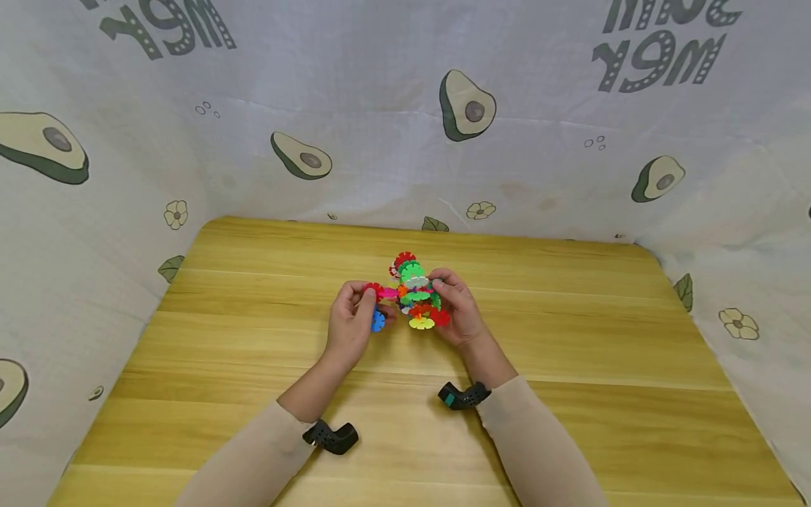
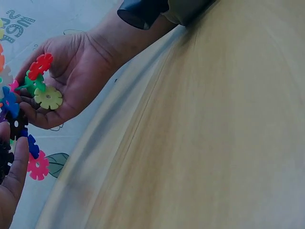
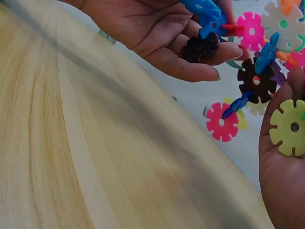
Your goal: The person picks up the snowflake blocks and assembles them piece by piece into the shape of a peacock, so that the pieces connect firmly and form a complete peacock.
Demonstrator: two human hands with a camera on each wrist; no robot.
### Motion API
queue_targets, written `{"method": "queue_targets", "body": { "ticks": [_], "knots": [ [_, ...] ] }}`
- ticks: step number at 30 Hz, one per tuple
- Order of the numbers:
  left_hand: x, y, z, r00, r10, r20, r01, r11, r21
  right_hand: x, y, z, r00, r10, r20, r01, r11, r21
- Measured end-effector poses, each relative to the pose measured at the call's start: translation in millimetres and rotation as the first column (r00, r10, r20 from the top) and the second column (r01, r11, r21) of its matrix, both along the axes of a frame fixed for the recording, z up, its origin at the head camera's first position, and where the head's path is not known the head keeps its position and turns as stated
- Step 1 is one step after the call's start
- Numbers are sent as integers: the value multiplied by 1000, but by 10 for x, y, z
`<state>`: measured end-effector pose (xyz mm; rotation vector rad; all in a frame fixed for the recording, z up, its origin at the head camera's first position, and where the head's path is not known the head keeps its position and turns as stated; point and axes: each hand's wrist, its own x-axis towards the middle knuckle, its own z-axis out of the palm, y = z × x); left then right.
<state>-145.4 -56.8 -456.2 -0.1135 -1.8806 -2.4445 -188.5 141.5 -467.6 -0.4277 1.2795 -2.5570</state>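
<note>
A many-coloured build of slotted plastic discs (image 1: 415, 296) is held up between both hands above the table. On its left side, the left hand (image 1: 351, 320) pinches a red disc (image 1: 374, 289) between thumb and fingers, with a blue disc (image 1: 378, 320) just below. The right hand (image 1: 461, 311) grips the build's right side. In the left wrist view, a pale yellow disc (image 2: 48, 98) and a red disc (image 2: 40, 66) lie before the right palm. The right wrist view shows a black disc (image 3: 257, 80) and a pink disc (image 3: 222, 121) hanging between the hands.
The hands are over a wood-grain table (image 1: 570, 338). Behind and beside it hangs a pale cloth (image 1: 380, 91) printed with avocados. A black wrist device sits on the left sleeve (image 1: 253, 451) and another on the right sleeve (image 1: 538, 443).
</note>
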Motion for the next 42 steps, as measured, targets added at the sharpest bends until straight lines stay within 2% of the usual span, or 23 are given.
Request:
{"method": "queue_targets", "body": {
  "ticks": [5, 12, 17, 25, 30, 32, 36, 38, 42],
  "knots": [
    [0, -2, 4, 1000, 8, -3, -9, 1000, -30, 8, -21, 4, 1000, 9, -27, -9, 1000, 18],
    [-18, -41, 25, 999, 47, -1, -47, 998, -37, 38, -89, 37, 996, -83, -29, 87, 981, 172],
    [-23, -44, 20, 998, 57, -39, -60, 995, -73, 57, -139, 55, 996, -82, -30, 87, 975, 206],
    [-26, -42, -14, 994, 78, -80, -87, 989, -120, 84, -175, 92, 986, -167, -17, 164, 941, 295],
    [-28, -59, -41, 988, 105, -116, -126, 973, -194, 87, -200, 90, 974, -224, -44, 223, 896, 384],
    [-33, -66, -47, 985, 113, -129, -140, 966, -218, 85, -214, 83, 971, -236, -48, 235, 886, 399],
    [-52, -90, -44, 988, 98, -123, -125, 965, -232, 87, -252, 91, 960, -274, -65, 275, 861, 429],
    [-66, -113, -35, 991, 83, -110, -108, 962, -252, 93, -274, 110, 945, -307, -109, 321, 821, 472],
    [-100, -168, -23, 995, 47, -85, -71, 950, -303, 119, -314, 155, 903, -368, -221, 428, 720, 547]
  ]
}}
